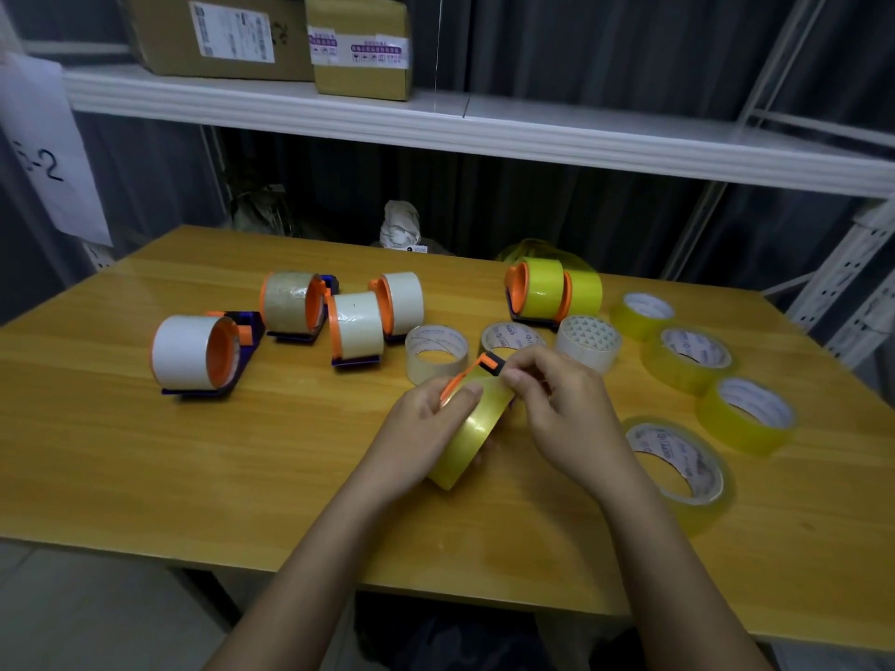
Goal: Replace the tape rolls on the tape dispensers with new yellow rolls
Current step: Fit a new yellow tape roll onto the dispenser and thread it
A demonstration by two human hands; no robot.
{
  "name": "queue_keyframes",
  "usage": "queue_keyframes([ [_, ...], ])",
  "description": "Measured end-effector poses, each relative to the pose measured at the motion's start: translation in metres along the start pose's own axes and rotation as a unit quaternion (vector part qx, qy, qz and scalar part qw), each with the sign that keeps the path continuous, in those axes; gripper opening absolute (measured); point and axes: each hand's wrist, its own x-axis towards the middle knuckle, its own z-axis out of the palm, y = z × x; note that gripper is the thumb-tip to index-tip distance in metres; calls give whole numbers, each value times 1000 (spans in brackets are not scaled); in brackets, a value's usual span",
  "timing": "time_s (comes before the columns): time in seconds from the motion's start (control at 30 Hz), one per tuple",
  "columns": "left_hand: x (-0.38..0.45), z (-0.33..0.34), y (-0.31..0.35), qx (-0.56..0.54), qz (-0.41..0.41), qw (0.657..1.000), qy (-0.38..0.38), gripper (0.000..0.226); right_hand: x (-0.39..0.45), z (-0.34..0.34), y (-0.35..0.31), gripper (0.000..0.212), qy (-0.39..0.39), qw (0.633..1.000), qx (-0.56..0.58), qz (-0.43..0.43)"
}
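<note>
The wooden table (145, 467) carries everything, with a white metal shelf (436, 123) above its far side holding two cardboard boxes (271, 36). Taking the dispenser in the person's hands as the reference: that orange-framed tape dispenser (477, 368) is held just above the tabletop near the front middle, with a yellow tape roll (467, 440) mounted on it. The left hand (419, 435) grips the roll from the left, thumb laid across its top. The right hand (564, 409) has its fingers curled, pinching at the dispenser's orange and black end.

To its right lie four loose yellow rolls (687, 358) flat on the table. Beyond it and slightly right stand two dispensers already carrying yellow rolls (545, 288). Just behind it lie three pale removed rolls (436, 351). To its left and farther back stand four dispensers with white or clear rolls (193, 353), the nearest of them well apart from the left hand.
</note>
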Motion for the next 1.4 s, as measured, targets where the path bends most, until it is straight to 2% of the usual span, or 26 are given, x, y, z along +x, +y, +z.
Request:
queue_keyframes([
  [0.1,-1,-2,-1,11,4,1000,18,24,-1,-5,-4,21,-1,994,92,52],
  [0.17,1,-2,-3,13,7,1000,17,26,-3,-7,-5,16,-15,993,109,52],
  [0.2,1,-2,-3,13,11,1000,15,30,-4,-6,-5,11,-34,993,99,48],
  [0.27,2,-2,-5,18,18,1000,15,38,-7,-3,-5,19,-62,995,65,37],
  [0.43,1,-3,-5,24,36,999,4,33,-4,-2,-6,8,5,999,42,-12],
  [0.57,0,-4,-4,33,45,998,6,30,-1,-2,-13,6,-20,999,43,7],
  [0.67,0,-5,-2,38,36,998,-15,38,1,-3,-15,6,-45,998,43,30],
  [0.8,3,-6,1,34,9,999,-13,48,4,-6,-16,7,-67,997,29,20],
  [0.93,6,-7,5,64,-4,998,-26,54,4,-4,-16,6,-33,999,-33,13],
  [1.13,5,-12,5,82,26,996,-26,50,10,-1,-5,12,-36,991,46,123],
  [1.33,10,-19,-7,122,36,992,-10,80,13,5,4,15,-47,962,171,209],
  [1.4,10,-19,-6,125,28,992,7,77,13,6,4,15,-49,961,180,205],
])
